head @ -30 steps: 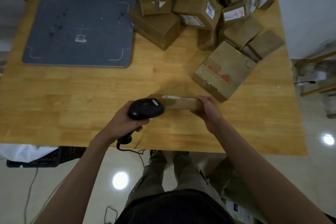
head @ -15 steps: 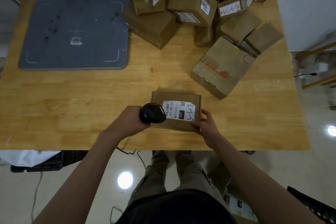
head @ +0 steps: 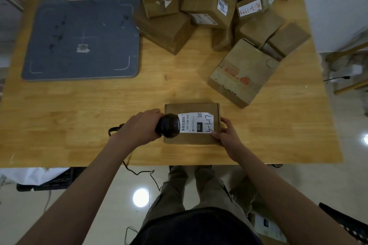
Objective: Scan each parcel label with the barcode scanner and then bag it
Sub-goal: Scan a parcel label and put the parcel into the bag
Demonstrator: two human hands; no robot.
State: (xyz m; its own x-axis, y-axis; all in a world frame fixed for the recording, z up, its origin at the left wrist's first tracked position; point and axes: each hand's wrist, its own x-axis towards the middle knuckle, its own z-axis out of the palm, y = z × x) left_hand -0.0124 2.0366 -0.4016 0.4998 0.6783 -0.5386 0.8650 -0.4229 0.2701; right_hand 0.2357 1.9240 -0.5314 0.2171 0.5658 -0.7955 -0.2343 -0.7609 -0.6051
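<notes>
One flat parcel lies near the front edge of the wooden table. The left hand grips one black barcode scanner over its white label; the right hand pinches the parcel's right corner. About ten cardboard boxes are piled behind.

A flat brown cardboard parcel lies label-up near the table's front edge, its white label reading 032, the black barcode scanner head over its left end.
</notes>
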